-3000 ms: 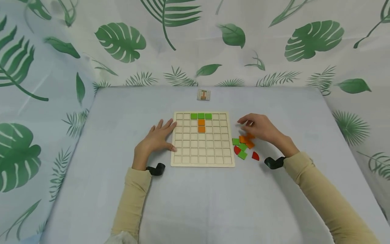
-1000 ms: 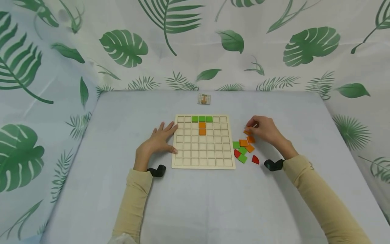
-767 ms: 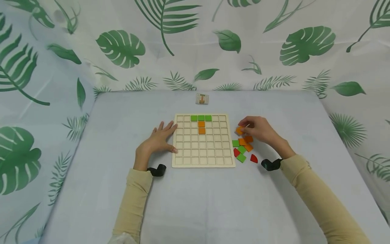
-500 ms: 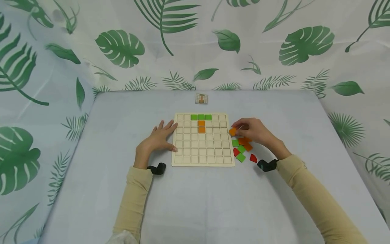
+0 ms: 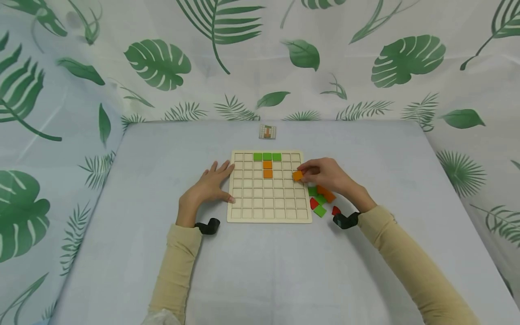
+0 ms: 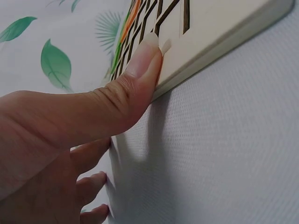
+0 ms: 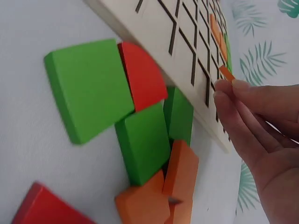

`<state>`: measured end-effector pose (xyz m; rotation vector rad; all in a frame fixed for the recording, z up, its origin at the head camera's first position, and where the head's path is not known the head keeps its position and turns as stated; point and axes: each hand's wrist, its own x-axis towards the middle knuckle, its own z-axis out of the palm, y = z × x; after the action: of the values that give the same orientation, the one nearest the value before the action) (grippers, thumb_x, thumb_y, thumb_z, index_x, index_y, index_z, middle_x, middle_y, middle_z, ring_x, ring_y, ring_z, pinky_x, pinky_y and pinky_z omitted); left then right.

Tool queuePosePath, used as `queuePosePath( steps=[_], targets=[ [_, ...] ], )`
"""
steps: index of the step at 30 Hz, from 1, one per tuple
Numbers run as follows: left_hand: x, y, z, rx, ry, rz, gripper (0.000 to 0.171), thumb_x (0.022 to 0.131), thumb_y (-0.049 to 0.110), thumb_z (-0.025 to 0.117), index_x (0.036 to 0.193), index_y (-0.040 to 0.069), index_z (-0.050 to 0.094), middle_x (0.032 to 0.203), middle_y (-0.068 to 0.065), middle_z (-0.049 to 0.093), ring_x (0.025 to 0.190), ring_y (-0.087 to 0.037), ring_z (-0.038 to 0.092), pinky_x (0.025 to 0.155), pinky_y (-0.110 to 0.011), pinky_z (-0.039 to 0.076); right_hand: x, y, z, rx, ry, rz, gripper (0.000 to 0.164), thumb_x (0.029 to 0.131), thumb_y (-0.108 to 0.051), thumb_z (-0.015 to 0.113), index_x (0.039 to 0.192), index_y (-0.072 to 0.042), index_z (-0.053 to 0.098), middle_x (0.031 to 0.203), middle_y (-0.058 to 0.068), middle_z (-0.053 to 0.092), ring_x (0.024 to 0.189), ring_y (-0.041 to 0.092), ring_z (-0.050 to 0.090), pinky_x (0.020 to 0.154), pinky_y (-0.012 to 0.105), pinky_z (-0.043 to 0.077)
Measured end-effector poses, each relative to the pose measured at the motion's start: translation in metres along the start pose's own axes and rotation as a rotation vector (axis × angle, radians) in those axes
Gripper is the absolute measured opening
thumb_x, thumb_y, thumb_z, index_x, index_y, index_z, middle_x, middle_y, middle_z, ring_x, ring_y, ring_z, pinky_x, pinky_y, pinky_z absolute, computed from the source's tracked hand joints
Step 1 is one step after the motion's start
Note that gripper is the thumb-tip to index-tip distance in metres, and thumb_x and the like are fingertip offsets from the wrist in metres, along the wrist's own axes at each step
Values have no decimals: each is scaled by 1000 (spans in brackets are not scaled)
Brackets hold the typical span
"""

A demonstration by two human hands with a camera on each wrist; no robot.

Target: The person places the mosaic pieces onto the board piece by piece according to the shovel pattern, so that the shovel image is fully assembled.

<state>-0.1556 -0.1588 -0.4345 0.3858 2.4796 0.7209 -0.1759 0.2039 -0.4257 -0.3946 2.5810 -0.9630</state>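
Note:
A pale wooden grid board (image 5: 257, 194) lies on the table, with three green tiles (image 5: 267, 156) in its far row and two orange tiles (image 5: 267, 169) in a column below them. My left hand (image 5: 209, 186) is spread at the board's left edge; its thumb (image 6: 142, 58) rests on the rim. Between thumb and fingertips, my right hand (image 5: 325, 174) pinches an orange square tile (image 5: 298, 175) over the right-hand columns of the board. In the right wrist view that tile (image 7: 227, 73) shows edge-on, close to the board's surface.
Right of the board lies a loose pile of green squares (image 5: 319, 211), orange squares (image 5: 327, 194) and red quarter-round pieces (image 5: 314, 203), partly under the right hand. A small pattern card (image 5: 267, 132) lies beyond the board. A leaf-printed cloth (image 5: 235, 63) hangs behind the table.
My right hand picked up an orange tile from beside the pile and carried it left, from off the board to over its right columns. The left hand has stayed at the board's edge.

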Motion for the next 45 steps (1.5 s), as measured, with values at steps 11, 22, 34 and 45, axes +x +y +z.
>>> queuePosePath(
  steps=[11,22,34,45],
  targets=[
    [0,-2,0,-4,15,5,110,83,30,86,166,11,15,174,-11,4,159,-38,-10,130,-55,-4,9,-13,7,-23,-11,-54,31,92,-15,77,121,-3,74,113,12,74,97,25,66,93,41,57],
    [-2,-8,-3,0,36,-1,110,83,29,86,166,12,16,174,-10,4,159,-38,-10,130,-54,-5,23,-31,20,-11,-55,-130,31,92,-16,79,118,-1,74,107,11,75,93,22,67,88,39,57],
    [5,-4,0,36,22,13,109,83,31,86,166,13,16,174,-9,3,160,-38,-10,130,-55,-4,28,-36,30,-2,-88,-144,30,90,-15,80,116,-3,75,109,10,75,94,22,68,88,39,58],
    [2,-4,1,24,13,4,109,84,30,86,166,13,17,174,-9,3,160,-37,-10,130,-55,-4,32,-45,42,-8,-91,-185,26,89,-14,81,112,-2,77,107,11,76,93,21,69,87,37,59]
  ],
)
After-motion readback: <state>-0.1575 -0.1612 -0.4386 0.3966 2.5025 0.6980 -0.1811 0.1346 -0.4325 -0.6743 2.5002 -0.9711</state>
